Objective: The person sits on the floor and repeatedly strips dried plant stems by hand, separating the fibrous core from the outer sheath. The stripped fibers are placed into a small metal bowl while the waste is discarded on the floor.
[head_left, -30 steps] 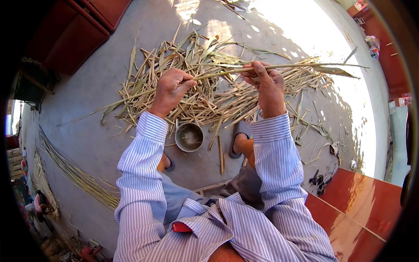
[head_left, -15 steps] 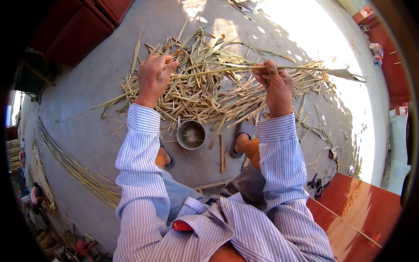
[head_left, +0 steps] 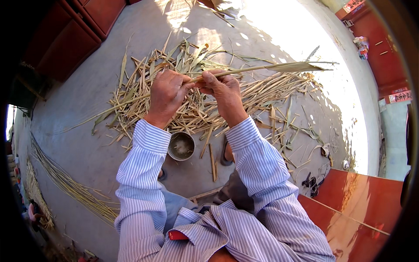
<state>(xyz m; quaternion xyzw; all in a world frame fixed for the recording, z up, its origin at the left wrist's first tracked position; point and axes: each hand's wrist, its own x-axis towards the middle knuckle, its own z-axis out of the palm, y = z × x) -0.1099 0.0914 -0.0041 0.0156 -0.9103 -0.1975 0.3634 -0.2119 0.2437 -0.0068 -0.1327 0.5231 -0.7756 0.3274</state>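
Reed stalk [head_left: 244, 70] partly hidden inside both fists.

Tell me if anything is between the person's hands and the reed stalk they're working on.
Nothing visible is. Both the left hand and the right hand already grip the reed stalk directly, close together at its near end. The stalk runs out to the right above the pile of husks on the floor.

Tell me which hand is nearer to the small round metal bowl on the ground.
Left. The left hand is up above the metal bowl, almost in line with it. The right hand sits farther to the bowl's right. Both grip the long stalk, neither touches the bowl.
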